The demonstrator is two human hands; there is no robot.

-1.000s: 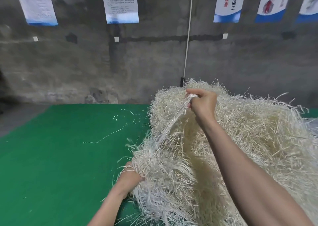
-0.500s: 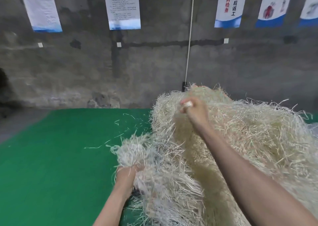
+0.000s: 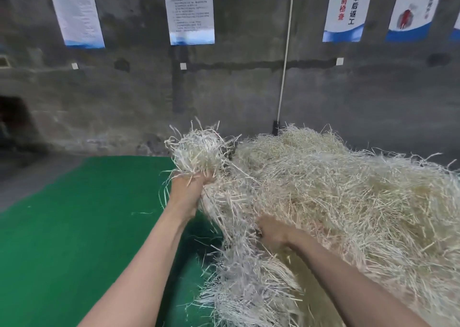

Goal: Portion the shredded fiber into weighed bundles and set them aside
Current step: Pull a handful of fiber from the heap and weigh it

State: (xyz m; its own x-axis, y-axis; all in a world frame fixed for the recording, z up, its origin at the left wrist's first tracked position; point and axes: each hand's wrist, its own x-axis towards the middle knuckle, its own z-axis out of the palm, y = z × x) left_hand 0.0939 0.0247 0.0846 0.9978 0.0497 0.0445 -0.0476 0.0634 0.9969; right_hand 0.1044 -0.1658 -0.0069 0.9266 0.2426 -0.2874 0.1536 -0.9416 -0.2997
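Shredded fiber pile (image 3: 348,202): a pale tangled heap filling the right half of the frame, from centre to the right and bottom edges. It lies on the green mat (image 3: 74,227).

We note the left hand (image 3: 189,190) just left of frame centre. Its fingers are curled round a tuft (image 3: 199,150) of strands that fans out above the fist and touches the pile's left flank. Loose strands trail beside the wrist.

The right hand (image 3: 271,232) is at lower centre, sunk into the pile's near slope. Strands cover its fingers, so we cannot tell whether it grips or lies spread. Both forearms are bare and enter from the bottom edge.

Surroundings:
- A grey concrete wall (image 3: 224,97) spans the upper frame.
- Two white notices (image 3: 190,10) hang at upper left.
- Blue-bordered posters (image 3: 348,8) hang at upper right.
- A white cord (image 3: 285,60) runs down the wall to a dark fitting behind the pile's top.
- A dark opening (image 3: 12,120) shows at the left edge.
- One stray strand (image 3: 142,213) lies on the mat.
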